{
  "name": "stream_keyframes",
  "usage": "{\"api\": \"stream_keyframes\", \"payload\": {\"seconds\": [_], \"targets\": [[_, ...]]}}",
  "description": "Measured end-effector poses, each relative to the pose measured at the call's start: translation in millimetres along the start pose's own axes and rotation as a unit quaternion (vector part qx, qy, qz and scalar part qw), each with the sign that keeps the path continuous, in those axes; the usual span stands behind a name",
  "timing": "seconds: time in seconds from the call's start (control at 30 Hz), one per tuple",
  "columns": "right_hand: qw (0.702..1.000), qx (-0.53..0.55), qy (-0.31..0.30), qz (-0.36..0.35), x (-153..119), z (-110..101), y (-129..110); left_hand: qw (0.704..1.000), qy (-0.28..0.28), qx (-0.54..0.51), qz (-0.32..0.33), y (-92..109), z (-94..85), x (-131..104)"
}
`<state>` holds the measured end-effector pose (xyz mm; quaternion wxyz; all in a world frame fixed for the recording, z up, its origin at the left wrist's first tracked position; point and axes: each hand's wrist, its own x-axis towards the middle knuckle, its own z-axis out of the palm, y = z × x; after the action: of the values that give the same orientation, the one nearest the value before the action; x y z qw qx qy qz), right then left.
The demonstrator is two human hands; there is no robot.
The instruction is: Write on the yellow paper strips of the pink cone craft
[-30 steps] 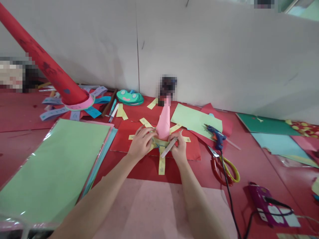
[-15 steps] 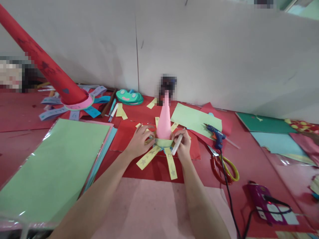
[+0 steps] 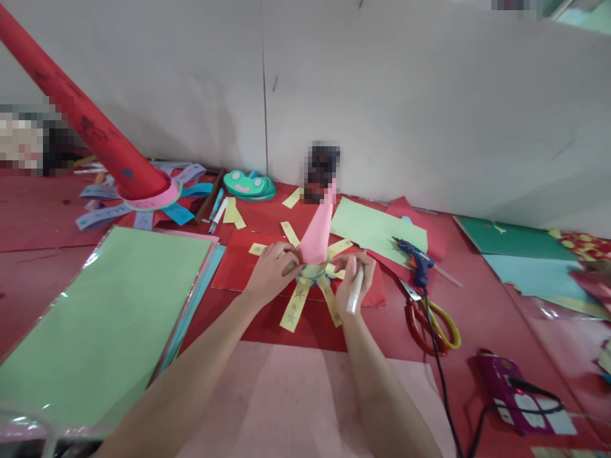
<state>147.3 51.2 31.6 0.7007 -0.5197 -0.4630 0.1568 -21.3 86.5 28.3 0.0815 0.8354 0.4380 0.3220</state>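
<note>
A pink paper cone stands tilted slightly right, its base ringed by a pale yellow-green band. Yellow paper strips with drawn stars spread out from that ring. On the left side of the base, my left hand grips the cone's lower edge with curled fingers. My right hand is closed around a white marker, which points down toward my wrist. The right fingertips are close to the band's right side; whether they touch it I cannot tell. Under the cone lies a red paper sheet.
A blue glue gun and scissors lie to the right, with a cable running to a purple power box. Green sheets are stacked at left. Behind stand a large red cone, green frog cutouts and a wall.
The pink cone has tipped to the right and its strips have turned. My right hand has shifted slightly right, with the marker now held more upright. My left hand stays at the base.
</note>
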Motion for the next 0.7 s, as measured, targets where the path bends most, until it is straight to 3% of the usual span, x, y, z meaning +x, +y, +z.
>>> {"api": "stream_keyframes", "payload": {"seconds": [0.1,0.2,0.4,0.7], "targets": [[0.999,-0.018,-0.025,0.014,-3.5,-0.4,-3.5,1.0,0.018,0.005,-0.003,1.1,-0.6,0.2],[0.999,-0.034,-0.008,0.039,-1.9,0.2,-3.2,0.999,0.04,-0.034,0.005,-0.2,-1.9,0.9],[0.997,-0.017,-0.001,0.072,5.1,2.4,3.4,0.996,0.017,-0.089,0.012,0.0,-3.6,2.3],[0.995,-0.078,-0.052,0.017,2.9,3.0,1.0,0.992,0.0,-0.118,0.045,0.6,-7.5,0.9]]}}
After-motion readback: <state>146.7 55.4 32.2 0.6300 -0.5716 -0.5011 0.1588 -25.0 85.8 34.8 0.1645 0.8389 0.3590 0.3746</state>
